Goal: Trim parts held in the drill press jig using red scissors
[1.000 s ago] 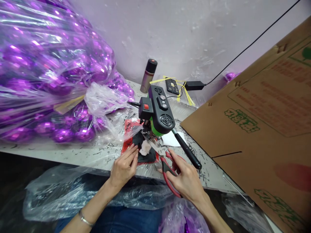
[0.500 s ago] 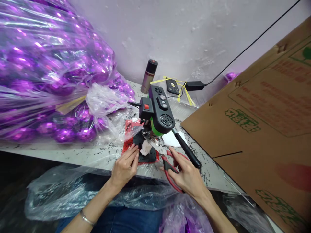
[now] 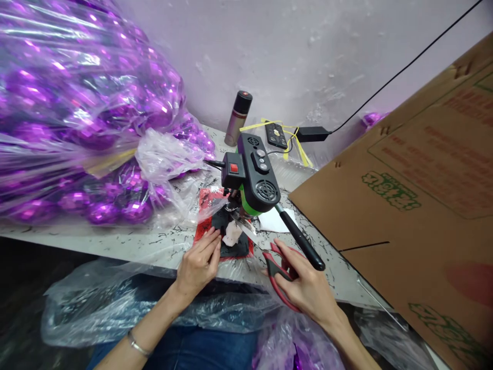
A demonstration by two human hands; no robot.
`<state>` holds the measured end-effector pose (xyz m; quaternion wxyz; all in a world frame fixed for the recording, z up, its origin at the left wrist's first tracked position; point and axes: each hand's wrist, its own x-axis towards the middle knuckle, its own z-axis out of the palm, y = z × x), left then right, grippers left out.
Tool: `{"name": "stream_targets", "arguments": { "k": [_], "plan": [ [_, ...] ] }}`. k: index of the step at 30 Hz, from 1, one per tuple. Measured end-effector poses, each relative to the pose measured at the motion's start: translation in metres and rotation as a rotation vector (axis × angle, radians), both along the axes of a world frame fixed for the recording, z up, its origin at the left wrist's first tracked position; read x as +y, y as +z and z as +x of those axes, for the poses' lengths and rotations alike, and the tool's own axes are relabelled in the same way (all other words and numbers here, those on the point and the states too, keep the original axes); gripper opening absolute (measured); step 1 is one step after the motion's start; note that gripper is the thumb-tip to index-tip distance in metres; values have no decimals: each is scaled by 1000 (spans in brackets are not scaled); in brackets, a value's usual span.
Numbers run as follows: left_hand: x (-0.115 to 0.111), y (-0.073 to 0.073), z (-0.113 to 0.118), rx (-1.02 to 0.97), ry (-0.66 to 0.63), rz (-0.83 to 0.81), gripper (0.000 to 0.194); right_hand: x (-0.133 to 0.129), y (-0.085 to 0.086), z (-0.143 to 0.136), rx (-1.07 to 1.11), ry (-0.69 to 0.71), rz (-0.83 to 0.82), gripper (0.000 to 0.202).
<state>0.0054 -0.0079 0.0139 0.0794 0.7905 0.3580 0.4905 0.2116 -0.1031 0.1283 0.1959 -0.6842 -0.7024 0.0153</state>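
My right hand (image 3: 308, 282) grips a pair of scissors (image 3: 275, 268) with red and black handles. Their blades point forward and left, under the head of a small black and green bench machine (image 3: 259, 174), beside a pale, irregular lump (image 3: 232, 234). The lump rests on the machine's black base (image 3: 235, 251). My left hand (image 3: 197, 263) lies with fingers extended at the left edge of that base, close to the lump, holding nothing visible. What sits directly under the machine's head is partly hidden. A black-gripped lever (image 3: 304, 244) slants out over my right hand.
Large clear bags of shiny purple balls (image 3: 88, 113) fill the left. A cardboard box (image 3: 416, 205) leans in at right. Behind the machine stand a spray can (image 3: 238, 119), a phone (image 3: 276, 134) and a black adapter (image 3: 311, 134). Red sheeting (image 3: 204, 216) lies beneath the base.
My right hand has drawn the scissors slightly right and toward me. My left hand stays at the base. The whole view has shifted a little.
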Motion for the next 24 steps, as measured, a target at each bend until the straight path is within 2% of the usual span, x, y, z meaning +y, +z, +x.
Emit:
{"name": "stream_targets", "arguments": {
  "k": [5,10,14,20,24],
  "plan": [
    [0,-1,-1,8,2,2,20,0,-6,-5,5,-7,-17,42],
    [1,-1,-1,7,-4,14,20,-16,0,5,18,-78,-84,52],
    [1,-1,0,10,5,22,20,-19,5,2,46,-101,-106,50],
    [1,-3,0,4,6,31,21,-7,5,-9,78,-124,-87,42],
    [1,-3,0,-3,10,35,20,-7,5,-9,81,-127,-82,46]
  ]
}}
